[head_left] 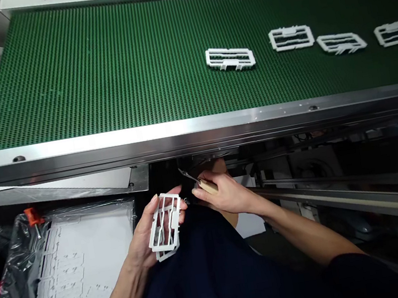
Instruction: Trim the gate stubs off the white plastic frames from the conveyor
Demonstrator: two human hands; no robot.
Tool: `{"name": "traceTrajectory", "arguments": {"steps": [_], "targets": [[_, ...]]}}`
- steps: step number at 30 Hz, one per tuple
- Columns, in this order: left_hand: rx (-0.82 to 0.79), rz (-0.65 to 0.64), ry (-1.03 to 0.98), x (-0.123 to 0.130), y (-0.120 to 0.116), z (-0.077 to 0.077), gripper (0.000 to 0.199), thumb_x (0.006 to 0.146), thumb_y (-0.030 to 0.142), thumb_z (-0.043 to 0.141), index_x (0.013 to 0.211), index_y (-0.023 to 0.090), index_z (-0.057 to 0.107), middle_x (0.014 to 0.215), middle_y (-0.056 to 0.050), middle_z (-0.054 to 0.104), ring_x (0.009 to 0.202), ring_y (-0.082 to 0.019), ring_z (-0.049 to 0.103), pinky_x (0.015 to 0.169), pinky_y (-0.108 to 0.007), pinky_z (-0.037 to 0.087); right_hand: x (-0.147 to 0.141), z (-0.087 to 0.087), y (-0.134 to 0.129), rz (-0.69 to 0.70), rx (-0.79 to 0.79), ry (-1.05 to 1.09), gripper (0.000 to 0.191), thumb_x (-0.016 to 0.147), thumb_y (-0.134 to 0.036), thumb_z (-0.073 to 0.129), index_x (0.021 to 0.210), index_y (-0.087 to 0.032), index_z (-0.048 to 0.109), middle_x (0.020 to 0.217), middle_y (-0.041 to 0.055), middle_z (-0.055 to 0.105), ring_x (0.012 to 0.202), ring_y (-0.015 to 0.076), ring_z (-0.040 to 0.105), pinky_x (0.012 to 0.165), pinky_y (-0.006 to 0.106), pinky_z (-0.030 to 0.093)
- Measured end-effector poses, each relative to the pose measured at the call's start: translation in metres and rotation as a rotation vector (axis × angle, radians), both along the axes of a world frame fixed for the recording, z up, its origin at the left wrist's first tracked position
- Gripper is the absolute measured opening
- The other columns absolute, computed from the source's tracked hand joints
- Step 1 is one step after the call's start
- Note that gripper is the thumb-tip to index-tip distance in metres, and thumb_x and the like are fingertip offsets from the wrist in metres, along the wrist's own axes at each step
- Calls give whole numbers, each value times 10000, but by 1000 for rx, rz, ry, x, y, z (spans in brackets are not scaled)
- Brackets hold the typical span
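The left hand [142, 243] cups a white plastic frame [172, 218] at six o'clock, fingers curled behind it. Just beside it, the right hand [229, 195] pinches a wood-handled craft knife [208, 186] between fingers and thumb, below a green conveyor belt [96, 69] carrying more frames [290, 37] toward two o'clock.

White moulded plastic frame [166, 226], openwork with a side tab, held upright in the left hand [141, 241], wood-handled craft knife [208, 186] pinched in the right hand [227, 195], metal blade angled toward the frame.

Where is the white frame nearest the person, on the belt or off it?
Off it: the frame is gripped in the left hand, below and away from the green belt.
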State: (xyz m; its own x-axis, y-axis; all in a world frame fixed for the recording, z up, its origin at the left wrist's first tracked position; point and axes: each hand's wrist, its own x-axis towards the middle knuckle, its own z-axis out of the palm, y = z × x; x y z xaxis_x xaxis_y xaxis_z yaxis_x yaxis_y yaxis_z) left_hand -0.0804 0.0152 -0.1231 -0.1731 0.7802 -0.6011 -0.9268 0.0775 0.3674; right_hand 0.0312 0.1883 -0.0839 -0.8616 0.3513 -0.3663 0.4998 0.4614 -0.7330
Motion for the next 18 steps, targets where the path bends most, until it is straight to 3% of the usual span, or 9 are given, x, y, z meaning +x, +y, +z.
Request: {"name": "traceTrajectory", "arguments": {"steps": [5,8,12,15,18], "targets": [[-38,-78,112,3,5,1,333,893,366,468,1175,196,518,797,-93,685,631,-170,636,473,-208,494,-9,-11,-16,-146,-264,137,209,778,-363,575,855,-181,507,749,-25,553,664,103,509,607,214,401],[-20,-115,180,4,8,6,307,888,382,474,1137,208,514,712,-76,679,535,-156,612,424,-192,457,-15,-16,-25,-188,-273,189,175,751,-294,593,862,-186,511,737,-31,543,659,102,497,604,213,401],[-80,-191,256,0,11,9,358,869,422,494,1127,179,540,771,-84,670,574,-166,613,467,-218,470,-17,-20,-29,-251,-294,242,137,734,-233,582,836,-178,509,736,-24,526,664,103,490,624,220,415],[-199,-187,472,-8,6,11,309,836,416,552,978,150,623,743,-60,643,596,-149,579,528,-220,468,-15,-19,-28,-291,-343,257,165,721,-239,595,844,-173,508,723,-21,516,649,104,488,620,228,426],[-328,-56,833,-17,-1,27,214,772,342,654,674,156,618,652,-9,581,607,-120,507,560,-185,421,-13,-18,-26,-316,-371,269,181,717,-251,608,846,-171,511,712,-25,507,629,99,477,604,226,424]]}}
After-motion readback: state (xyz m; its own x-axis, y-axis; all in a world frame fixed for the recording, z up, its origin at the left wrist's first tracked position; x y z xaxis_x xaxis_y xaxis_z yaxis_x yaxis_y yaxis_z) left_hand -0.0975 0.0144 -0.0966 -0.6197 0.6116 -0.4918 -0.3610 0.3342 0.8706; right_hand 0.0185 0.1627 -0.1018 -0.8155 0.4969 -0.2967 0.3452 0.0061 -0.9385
